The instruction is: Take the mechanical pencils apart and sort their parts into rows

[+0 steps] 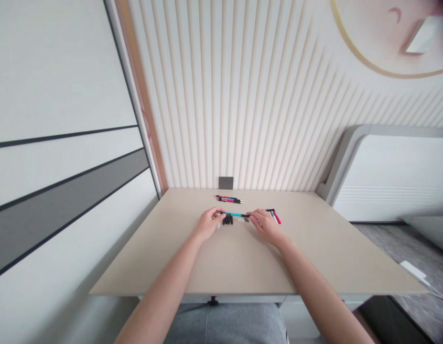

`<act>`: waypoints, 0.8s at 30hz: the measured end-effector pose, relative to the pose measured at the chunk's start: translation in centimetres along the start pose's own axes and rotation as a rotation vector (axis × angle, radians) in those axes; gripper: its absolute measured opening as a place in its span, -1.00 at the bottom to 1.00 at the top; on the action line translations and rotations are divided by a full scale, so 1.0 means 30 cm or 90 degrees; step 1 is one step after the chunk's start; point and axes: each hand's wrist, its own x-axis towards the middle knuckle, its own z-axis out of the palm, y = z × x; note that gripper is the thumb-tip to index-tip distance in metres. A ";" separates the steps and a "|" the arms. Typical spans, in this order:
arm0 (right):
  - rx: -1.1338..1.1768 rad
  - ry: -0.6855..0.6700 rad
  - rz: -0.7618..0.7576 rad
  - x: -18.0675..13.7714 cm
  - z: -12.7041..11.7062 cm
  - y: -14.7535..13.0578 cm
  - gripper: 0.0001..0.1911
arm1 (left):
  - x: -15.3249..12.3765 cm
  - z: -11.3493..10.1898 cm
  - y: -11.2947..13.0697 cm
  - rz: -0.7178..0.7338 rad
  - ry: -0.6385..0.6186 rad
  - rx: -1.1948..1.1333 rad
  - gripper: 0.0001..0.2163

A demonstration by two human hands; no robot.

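A blue pen (237, 214) with black ends is held level between both hands, just over the table. My left hand (209, 222) pinches its left end, and my right hand (266, 224) has its fingers closed on the right end. Below the pen several short black pen parts (227, 220) lie side by side. Small white pieces (241, 220) sit in a row to their right, with a small dark piece by my right fingertips. Beside my right hand are red, white and black pen parts (275, 216), partly hidden by that hand.
Several red, blue and black pens (229, 199) lie farther back on the beige table (239, 267). A dark wall socket (226, 183) is behind them. A white cabinet (70, 181) stands at the left, and a bed headboard (393, 177) at the right.
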 end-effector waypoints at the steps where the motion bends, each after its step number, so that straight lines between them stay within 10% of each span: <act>1: 0.005 -0.016 -0.009 0.002 0.010 -0.007 -0.65 | -0.001 0.000 0.003 0.003 -0.005 -0.001 -0.67; 24: -0.236 0.002 -0.069 0.016 0.032 -0.054 -0.69 | 0.001 -0.013 -0.019 -0.076 -0.112 -0.102 -0.71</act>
